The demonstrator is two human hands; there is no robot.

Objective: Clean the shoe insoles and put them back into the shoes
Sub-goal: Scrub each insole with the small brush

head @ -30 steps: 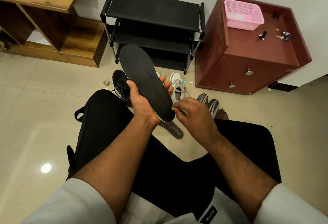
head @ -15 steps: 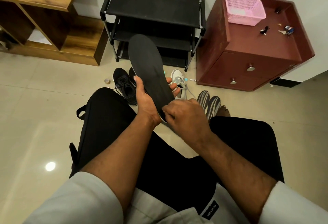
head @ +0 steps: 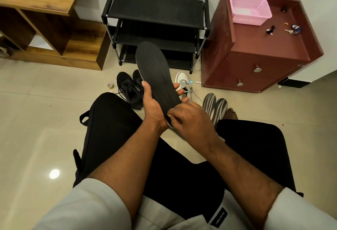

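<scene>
The right hand (head: 189, 120) is working at the heel of the black insole (head: 156, 80), its fingers curled around something small and pale, probably a cleaning tool; what it is I cannot tell. The left hand (head: 155, 105) is gripping the insole's middle from below, keeping it tilted toward 12 o'clock so the surface is facing the person. Farther, at 11 o'clock, the black shoes (head: 130, 91) are waiting on the floor (head: 45, 111)
</scene>
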